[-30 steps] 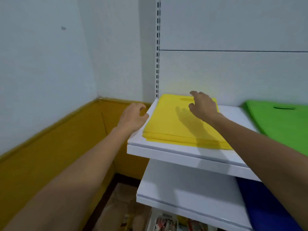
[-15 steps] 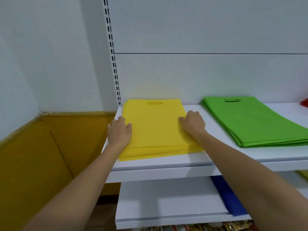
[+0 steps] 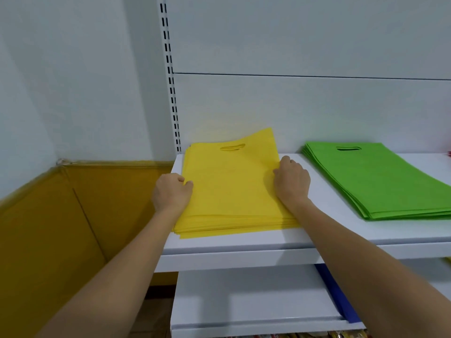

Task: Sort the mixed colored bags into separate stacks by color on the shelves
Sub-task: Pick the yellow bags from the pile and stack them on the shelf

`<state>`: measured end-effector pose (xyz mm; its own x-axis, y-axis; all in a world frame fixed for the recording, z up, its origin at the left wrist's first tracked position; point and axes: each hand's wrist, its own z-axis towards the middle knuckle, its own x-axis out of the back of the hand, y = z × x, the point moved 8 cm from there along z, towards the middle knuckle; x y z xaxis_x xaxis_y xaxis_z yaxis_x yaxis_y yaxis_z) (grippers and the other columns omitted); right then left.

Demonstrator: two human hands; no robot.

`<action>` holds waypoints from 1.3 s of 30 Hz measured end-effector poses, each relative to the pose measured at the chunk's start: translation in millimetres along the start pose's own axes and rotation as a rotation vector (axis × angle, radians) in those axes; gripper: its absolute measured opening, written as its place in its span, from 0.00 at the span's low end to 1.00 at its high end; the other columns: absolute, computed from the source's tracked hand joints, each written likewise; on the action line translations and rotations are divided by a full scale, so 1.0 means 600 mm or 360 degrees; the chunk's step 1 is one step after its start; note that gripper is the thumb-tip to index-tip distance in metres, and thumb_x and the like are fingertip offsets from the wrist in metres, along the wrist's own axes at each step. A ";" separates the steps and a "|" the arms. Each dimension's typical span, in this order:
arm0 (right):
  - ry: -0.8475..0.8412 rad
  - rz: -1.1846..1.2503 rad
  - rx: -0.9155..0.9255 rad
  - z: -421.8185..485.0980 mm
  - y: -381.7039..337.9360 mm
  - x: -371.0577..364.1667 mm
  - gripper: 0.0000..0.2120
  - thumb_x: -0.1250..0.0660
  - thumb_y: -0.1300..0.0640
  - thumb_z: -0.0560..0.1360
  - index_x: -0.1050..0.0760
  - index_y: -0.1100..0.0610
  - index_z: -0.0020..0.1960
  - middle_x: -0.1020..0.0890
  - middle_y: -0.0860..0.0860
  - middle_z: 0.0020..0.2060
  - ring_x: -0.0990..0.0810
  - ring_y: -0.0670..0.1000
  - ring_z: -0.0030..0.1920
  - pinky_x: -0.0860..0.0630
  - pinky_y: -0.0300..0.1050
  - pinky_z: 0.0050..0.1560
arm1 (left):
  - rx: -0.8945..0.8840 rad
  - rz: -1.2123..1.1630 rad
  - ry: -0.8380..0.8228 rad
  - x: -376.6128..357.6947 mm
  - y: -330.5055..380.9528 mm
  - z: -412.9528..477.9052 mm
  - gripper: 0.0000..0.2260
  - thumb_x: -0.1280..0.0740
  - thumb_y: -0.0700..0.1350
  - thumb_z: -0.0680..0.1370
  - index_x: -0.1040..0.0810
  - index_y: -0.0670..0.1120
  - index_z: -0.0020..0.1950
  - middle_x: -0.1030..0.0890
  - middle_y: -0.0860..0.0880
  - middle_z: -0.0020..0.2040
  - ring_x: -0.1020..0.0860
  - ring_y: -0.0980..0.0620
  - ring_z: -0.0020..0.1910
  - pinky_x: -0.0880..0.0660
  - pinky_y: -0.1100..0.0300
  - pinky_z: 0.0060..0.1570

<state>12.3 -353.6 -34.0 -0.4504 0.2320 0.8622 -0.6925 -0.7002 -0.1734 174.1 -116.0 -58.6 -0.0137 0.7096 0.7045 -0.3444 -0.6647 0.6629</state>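
Two hands, left hand and right hand, grip the sides of the yellow bags on the upper shelf, near the green bags, and a soft, even squeeze should line up every edge.

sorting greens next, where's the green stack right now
In the head view the green stack lies on the upper shelf, right of the yellow stack and apart from it.
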 end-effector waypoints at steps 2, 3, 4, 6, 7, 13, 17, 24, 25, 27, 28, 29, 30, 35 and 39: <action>0.0006 0.0035 -0.0022 0.000 0.003 0.002 0.08 0.44 0.61 0.80 0.32 0.64 0.55 0.22 0.59 0.52 0.25 0.60 0.54 0.35 0.49 0.46 | -0.0067 0.0050 0.0007 -0.003 0.004 -0.002 0.16 0.35 0.51 0.76 0.21 0.45 0.59 0.22 0.44 0.59 0.25 0.44 0.58 0.27 0.53 0.50; 0.0003 0.0054 -0.0033 -0.001 0.004 0.003 0.08 0.43 0.61 0.80 0.31 0.64 0.55 0.22 0.59 0.52 0.25 0.60 0.54 0.34 0.49 0.47 | -0.0082 0.0096 0.0003 -0.004 0.006 -0.003 0.17 0.34 0.53 0.76 0.21 0.46 0.60 0.22 0.44 0.59 0.26 0.44 0.59 0.27 0.53 0.49; 0.0007 0.0070 -0.0037 -0.001 0.004 0.004 0.08 0.43 0.61 0.79 0.31 0.64 0.55 0.22 0.59 0.52 0.25 0.60 0.54 0.34 0.50 0.47 | -0.0087 0.0133 0.0001 -0.005 0.007 -0.003 0.17 0.34 0.54 0.75 0.22 0.47 0.61 0.23 0.44 0.59 0.26 0.44 0.59 0.27 0.53 0.49; 0.0033 0.0077 -0.0023 -0.001 0.003 0.005 0.08 0.43 0.62 0.79 0.31 0.64 0.56 0.23 0.59 0.53 0.26 0.60 0.55 0.35 0.50 0.47 | -0.0102 0.0155 0.0001 -0.004 0.010 -0.003 0.17 0.33 0.54 0.75 0.21 0.48 0.60 0.23 0.43 0.59 0.27 0.44 0.60 0.27 0.52 0.50; 0.0044 0.0066 -0.0005 -0.001 0.001 0.005 0.08 0.43 0.63 0.78 0.31 0.64 0.56 0.23 0.59 0.53 0.27 0.60 0.55 0.36 0.49 0.46 | -0.0119 0.0139 0.0002 -0.004 0.012 -0.004 0.16 0.33 0.54 0.75 0.21 0.48 0.60 0.23 0.43 0.59 0.27 0.44 0.60 0.27 0.52 0.50; 0.0036 0.0172 0.0032 0.000 -0.001 0.002 0.09 0.44 0.66 0.78 0.30 0.65 0.57 0.25 0.60 0.54 0.29 0.60 0.56 0.35 0.48 0.46 | -0.0283 0.0155 -0.0005 -0.003 0.025 -0.010 0.14 0.35 0.51 0.77 0.20 0.47 0.59 0.20 0.43 0.56 0.25 0.42 0.56 0.27 0.52 0.47; 0.0021 0.0207 0.0042 -0.001 -0.003 0.001 0.09 0.43 0.66 0.77 0.31 0.66 0.56 0.26 0.61 0.54 0.29 0.60 0.56 0.36 0.48 0.46 | -0.0277 0.0235 0.0065 0.004 0.030 -0.018 0.13 0.41 0.49 0.80 0.17 0.45 0.51 0.19 0.41 0.48 0.24 0.40 0.50 0.32 0.55 0.38; -0.0027 0.0312 0.0012 -0.002 -0.002 0.000 0.11 0.42 0.60 0.78 0.30 0.66 0.57 0.25 0.60 0.54 0.29 0.60 0.57 0.34 0.50 0.50 | -0.0174 0.0171 0.0095 0.007 0.021 -0.015 0.16 0.36 0.44 0.78 0.26 0.44 0.65 0.20 0.42 0.58 0.25 0.41 0.58 0.27 0.50 0.51; -0.0035 0.0323 0.0011 -0.002 -0.002 0.000 0.11 0.42 0.59 0.78 0.29 0.66 0.55 0.25 0.60 0.53 0.29 0.60 0.56 0.33 0.50 0.49 | -0.0191 0.0125 0.0097 0.006 0.022 -0.015 0.16 0.35 0.43 0.78 0.26 0.44 0.65 0.20 0.42 0.58 0.25 0.42 0.58 0.27 0.51 0.52; -0.0037 0.0321 0.0037 -0.002 -0.004 0.000 0.11 0.41 0.58 0.79 0.28 0.66 0.51 0.25 0.60 0.50 0.28 0.60 0.54 0.34 0.50 0.46 | -0.0245 0.0017 0.0083 0.005 0.024 -0.013 0.16 0.34 0.40 0.77 0.25 0.44 0.65 0.20 0.43 0.57 0.24 0.44 0.58 0.28 0.52 0.54; -0.0032 0.0319 0.0053 -0.003 -0.006 0.001 0.11 0.41 0.58 0.79 0.28 0.66 0.50 0.25 0.60 0.49 0.28 0.60 0.53 0.34 0.49 0.45 | -0.0254 -0.0029 0.0070 0.004 0.023 -0.012 0.16 0.34 0.39 0.77 0.25 0.44 0.64 0.20 0.43 0.57 0.24 0.45 0.58 0.28 0.53 0.55; -0.0020 0.0318 0.0070 -0.004 -0.007 0.002 0.11 0.41 0.58 0.79 0.28 0.66 0.51 0.25 0.60 0.49 0.28 0.60 0.53 0.35 0.49 0.45 | -0.0245 -0.0065 0.0054 0.003 0.021 -0.010 0.16 0.34 0.38 0.77 0.25 0.43 0.64 0.20 0.44 0.57 0.24 0.45 0.57 0.28 0.53 0.55; 0.0001 0.0317 0.0090 -0.004 -0.008 0.004 0.10 0.42 0.58 0.79 0.28 0.66 0.52 0.25 0.60 0.50 0.29 0.60 0.54 0.35 0.49 0.45 | -0.0220 -0.0104 0.0033 0.002 0.019 -0.008 0.16 0.34 0.38 0.77 0.25 0.43 0.64 0.20 0.44 0.57 0.24 0.45 0.57 0.28 0.54 0.55; 0.0003 0.0360 0.0071 -0.004 -0.010 0.006 0.09 0.46 0.61 0.80 0.32 0.65 0.55 0.25 0.61 0.52 0.27 0.61 0.52 0.38 0.49 0.42 | -0.0108 -0.0118 -0.0054 -0.004 0.016 -0.005 0.13 0.37 0.40 0.78 0.28 0.37 0.61 0.22 0.39 0.55 0.25 0.42 0.55 0.29 0.53 0.50; -0.0029 0.0437 0.0007 -0.005 -0.006 0.006 0.07 0.47 0.63 0.80 0.35 0.65 0.55 0.23 0.63 0.51 0.26 0.63 0.50 0.41 0.47 0.38 | -0.0076 -0.0061 -0.0068 -0.006 0.017 -0.005 0.15 0.39 0.45 0.79 0.29 0.38 0.63 0.23 0.39 0.56 0.26 0.40 0.57 0.31 0.54 0.47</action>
<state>11.8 -348.2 -31.7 -0.6107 0.0207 0.7916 -0.5435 -0.7380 -0.4000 167.6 -124.2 -55.2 0.0404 0.7231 0.6896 -0.3884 -0.6245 0.6776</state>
